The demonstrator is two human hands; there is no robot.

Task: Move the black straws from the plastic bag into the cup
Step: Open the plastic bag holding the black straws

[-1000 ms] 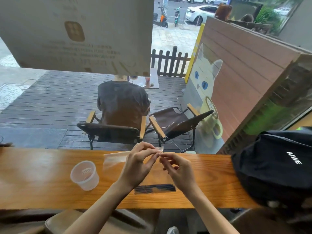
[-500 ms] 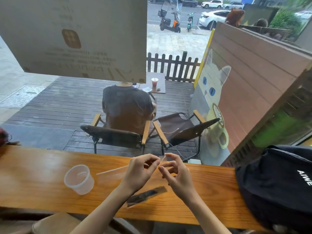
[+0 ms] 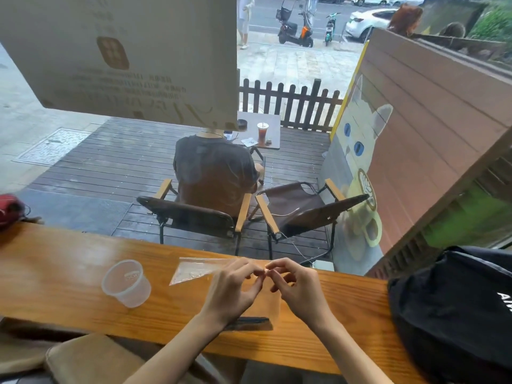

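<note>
A clear plastic bag (image 3: 199, 270) hangs above the wooden counter (image 3: 55, 273). My left hand (image 3: 235, 289) and my right hand (image 3: 299, 286) pinch its top edge together, fingertips touching near the middle. The black straws (image 3: 249, 322) lie bunched in the bag's lower end, near the counter's front edge and partly hidden by my left wrist. A clear plastic cup (image 3: 126, 282) stands upright to the left of the bag, apart from both hands.
A black bag (image 3: 454, 309) covers the counter's right end. A red object (image 3: 9, 210) sits at the far left edge. A window runs behind the counter, with a seated person and folding chairs outside. A tan cushioned seat (image 3: 91, 358) is below the counter.
The bag's free end has swung up and left, and the straws lie level again after tilting. My hands stay pinched on the bag's top edge. The camera has tipped up.
</note>
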